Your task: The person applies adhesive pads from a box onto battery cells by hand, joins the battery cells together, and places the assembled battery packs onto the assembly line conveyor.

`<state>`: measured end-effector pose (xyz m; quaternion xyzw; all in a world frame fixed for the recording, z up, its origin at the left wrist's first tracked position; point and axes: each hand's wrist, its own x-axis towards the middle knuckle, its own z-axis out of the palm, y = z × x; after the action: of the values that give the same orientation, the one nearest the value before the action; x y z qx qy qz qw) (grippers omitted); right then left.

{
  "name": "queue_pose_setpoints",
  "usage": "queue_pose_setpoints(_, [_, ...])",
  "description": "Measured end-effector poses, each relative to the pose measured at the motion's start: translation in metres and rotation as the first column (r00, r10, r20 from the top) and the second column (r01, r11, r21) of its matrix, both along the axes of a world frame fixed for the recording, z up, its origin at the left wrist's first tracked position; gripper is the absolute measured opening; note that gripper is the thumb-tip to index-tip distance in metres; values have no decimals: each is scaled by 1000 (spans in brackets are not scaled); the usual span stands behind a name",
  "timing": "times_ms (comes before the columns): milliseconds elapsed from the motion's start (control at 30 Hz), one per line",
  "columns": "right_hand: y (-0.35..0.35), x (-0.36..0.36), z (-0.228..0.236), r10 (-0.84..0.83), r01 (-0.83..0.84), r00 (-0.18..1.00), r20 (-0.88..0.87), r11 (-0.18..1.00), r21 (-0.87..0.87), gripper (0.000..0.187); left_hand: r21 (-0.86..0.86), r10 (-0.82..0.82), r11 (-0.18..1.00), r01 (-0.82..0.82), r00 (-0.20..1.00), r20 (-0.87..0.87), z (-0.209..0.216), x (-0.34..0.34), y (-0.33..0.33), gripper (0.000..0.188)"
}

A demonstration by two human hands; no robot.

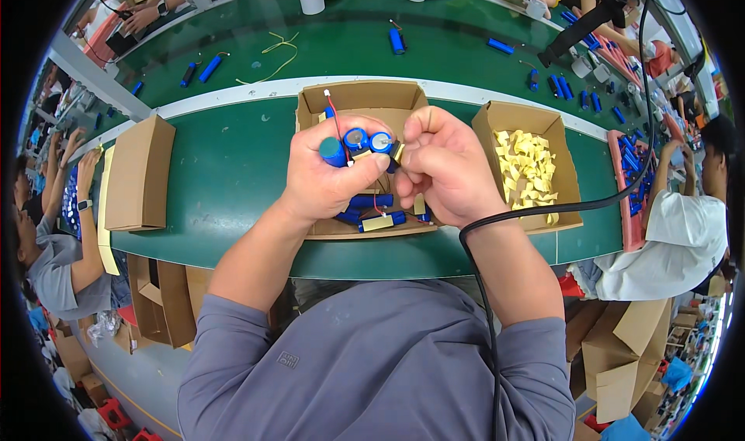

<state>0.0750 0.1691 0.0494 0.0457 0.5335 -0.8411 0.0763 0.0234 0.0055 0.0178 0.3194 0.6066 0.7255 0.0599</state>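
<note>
Cells (355, 138) gripped above the middle box (369, 94)

I have the left hand (322, 166) wrapped around them, thumb on the near side; the right hand (450, 162) curls in beside, whether gripping anything I can't tell. Wrappers are blue, two ends silvery, one green; a red wire (336, 117) sticks up. Loose blue cells (369, 201) lie in that box, yellow strips (528, 166) in the right box (567, 185)

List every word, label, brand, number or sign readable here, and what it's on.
No text reads clearly.
Grey shirt: small outlined mark, too small to read.
Blue batteries in the left hand: no lettering visible.
Cardboard box at left: no print on the sides in view.
Background: any print too small or blurred.
</note>
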Motion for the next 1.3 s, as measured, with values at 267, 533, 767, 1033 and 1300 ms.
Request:
queue_pose_setpoints(267, [-9, 11, 5, -189, 217, 971, -145, 952, 216, 20, -28, 102, 993, -113, 962, -252, -5, -2, 2, 19])
queue_pose_setpoints(533, [10, 10, -4, -258, 286, 956, -140, 926, 246, 20, 95, 41, 995, -35, 997, -63, -4, -5, 0, 20])
queue_pose_setpoints(767, [147, 27, -13, -375, 237, 898, -229, -24, 971, 21, 166, -59, 986, -2, 933, 356, -1, -8, -5, 32])
queue_pose_setpoints(1033, [69, 7, -2, -43, 163, 979, -197, 745, 647, 37, 263, -122, 965, 12, 906, 406, -4, -10, -5, 29])
queue_pose_setpoints(1300, [26, -51, -5, 115, 281, 915, -386, 504, 817, 40, 257, -32, 953, -161, 791, 611, 0, -16, -1, 24])
